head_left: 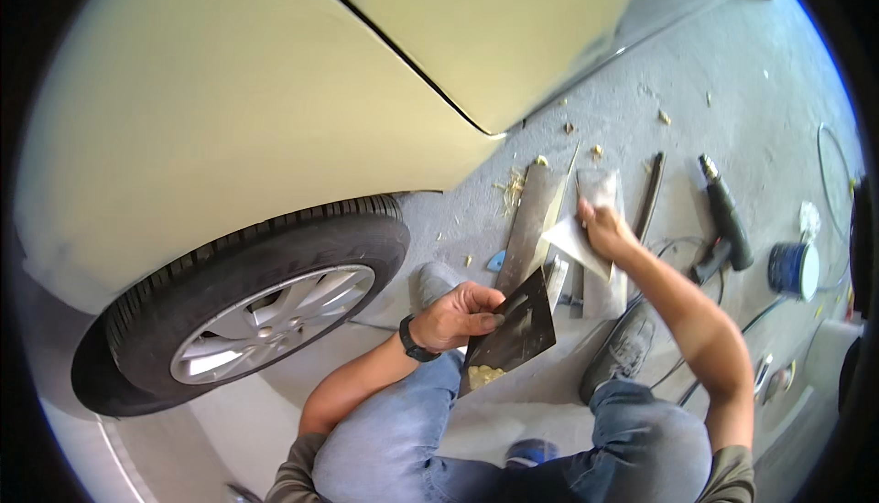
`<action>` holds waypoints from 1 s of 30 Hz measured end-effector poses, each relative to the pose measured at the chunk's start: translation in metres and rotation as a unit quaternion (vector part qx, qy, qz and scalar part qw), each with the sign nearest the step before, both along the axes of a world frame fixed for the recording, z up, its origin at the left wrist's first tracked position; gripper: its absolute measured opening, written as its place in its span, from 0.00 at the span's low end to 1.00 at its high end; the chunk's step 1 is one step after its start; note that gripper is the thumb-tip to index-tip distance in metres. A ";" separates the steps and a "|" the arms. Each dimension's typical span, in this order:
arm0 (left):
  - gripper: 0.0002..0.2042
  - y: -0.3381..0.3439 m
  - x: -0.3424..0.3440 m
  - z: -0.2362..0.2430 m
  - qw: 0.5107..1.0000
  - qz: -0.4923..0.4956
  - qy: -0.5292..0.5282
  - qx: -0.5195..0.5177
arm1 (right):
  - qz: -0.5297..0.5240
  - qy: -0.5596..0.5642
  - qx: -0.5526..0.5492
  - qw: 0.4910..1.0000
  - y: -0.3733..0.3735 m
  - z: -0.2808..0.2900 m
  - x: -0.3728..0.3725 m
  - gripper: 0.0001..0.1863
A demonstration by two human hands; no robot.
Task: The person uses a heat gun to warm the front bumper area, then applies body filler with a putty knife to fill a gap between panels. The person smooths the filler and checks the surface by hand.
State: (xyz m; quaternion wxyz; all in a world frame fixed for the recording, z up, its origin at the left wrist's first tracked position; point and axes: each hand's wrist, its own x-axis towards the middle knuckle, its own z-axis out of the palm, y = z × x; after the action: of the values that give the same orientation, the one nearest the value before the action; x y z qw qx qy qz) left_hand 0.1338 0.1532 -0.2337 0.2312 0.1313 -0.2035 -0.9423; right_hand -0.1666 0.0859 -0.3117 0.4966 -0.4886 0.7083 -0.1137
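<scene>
My left hand (453, 320) is closed on a dark square plate (520, 315), held tilted above my knees, with a lump of cream-coloured paste (485, 375) near its lower corner. Up and to the right, my right hand (606, 228) grips a pale, flat spreader (572, 245) over two long flat boards (529, 215) lying on the floor. A short pale piece (556, 279) shows just behind the plate, partly hidden. The cream car body panel (229, 109) rises in front of me, above a tyre (375, 237) with a silver alloy rim (229, 343).
On the grey floor (732, 91) to the right lie a dark bar (652, 187), a black heat gun (728, 219), a blue tub (792, 272), cables and hoses. Yellowish scraps and a small blue piece (497, 260) lie near the boards. My shoes flank the plate.
</scene>
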 end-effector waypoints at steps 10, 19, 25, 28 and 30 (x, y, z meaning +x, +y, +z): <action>0.13 0.002 -0.007 -0.014 0.999 0.021 0.019 -0.025 | 0.020 -0.056 -0.437 0.897 0.021 0.209 0.012 0.15; 0.12 0.003 -0.006 -0.027 0.999 0.015 0.031 -0.012 | 0.142 0.132 -0.770 0.608 0.008 0.322 0.055 0.19; 0.13 0.004 -0.004 -0.028 0.999 0.018 0.031 -0.009 | 0.122 0.126 -0.785 0.595 -0.001 0.335 0.065 0.17; 0.13 0.005 -0.003 -0.026 0.999 0.019 0.028 -0.014 | 0.119 0.120 -0.804 0.570 -0.010 0.333 0.066 0.17; 0.13 0.005 -0.003 -0.024 0.999 0.025 0.030 -0.013 | 0.117 0.118 -0.798 0.580 -0.012 0.329 0.066 0.16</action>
State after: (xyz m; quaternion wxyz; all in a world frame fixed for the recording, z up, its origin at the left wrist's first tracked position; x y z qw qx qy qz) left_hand 0.1307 0.1580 -0.2579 0.2627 0.1047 -0.2049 -0.9370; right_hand -0.1008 0.0742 0.0175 -0.1725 -0.7760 0.3212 -0.5147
